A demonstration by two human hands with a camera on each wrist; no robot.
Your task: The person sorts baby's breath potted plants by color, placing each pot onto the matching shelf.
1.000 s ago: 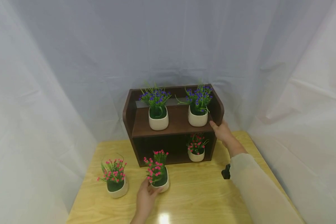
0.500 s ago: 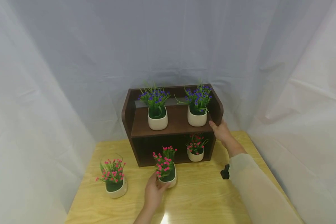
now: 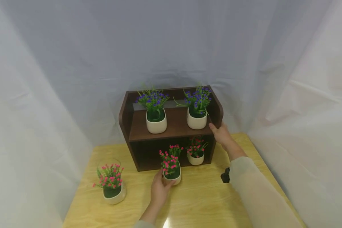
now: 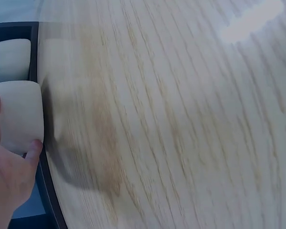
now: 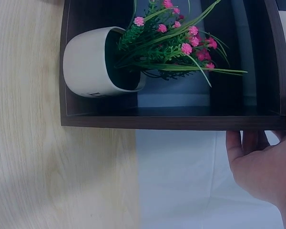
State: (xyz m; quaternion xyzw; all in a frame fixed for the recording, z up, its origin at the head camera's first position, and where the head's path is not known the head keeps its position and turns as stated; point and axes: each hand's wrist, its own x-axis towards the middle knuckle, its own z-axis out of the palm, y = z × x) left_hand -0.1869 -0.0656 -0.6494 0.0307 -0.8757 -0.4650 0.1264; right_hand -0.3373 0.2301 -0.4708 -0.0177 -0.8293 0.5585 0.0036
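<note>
My left hand [image 3: 158, 191] holds a white pot [image 3: 174, 181] of pink artificial flowers by its left and near sides, in front of the dark brown two-tier shelf's [image 3: 148, 136] lower compartment. In the left wrist view, thumb and fingers pinch this pot [image 4: 21, 112], which casts a shadow on the table. My right hand [image 3: 224, 136] grips the shelf's right side panel, thumb on the upper board's edge. The right wrist view shows the fingers [image 5: 234, 145] against the panel's outside. Another pink-flowered pot [image 5: 88, 62] stands inside the lower compartment, at its right end.
Two white pots with blue-purple flowers, a left one [image 3: 156, 125] and a right one [image 3: 197, 122], stand on the upper board. A third pink-flowered pot [image 3: 115, 196] sits on the wooden table [image 3: 199, 205] at left. A small black object [image 3: 225, 176] lies near my right sleeve.
My left hand has carried the pink-flowered pot rightward and toward the shelf's lower compartment. The right hand keeps its grip on the side panel. The head view has shifted slightly.
</note>
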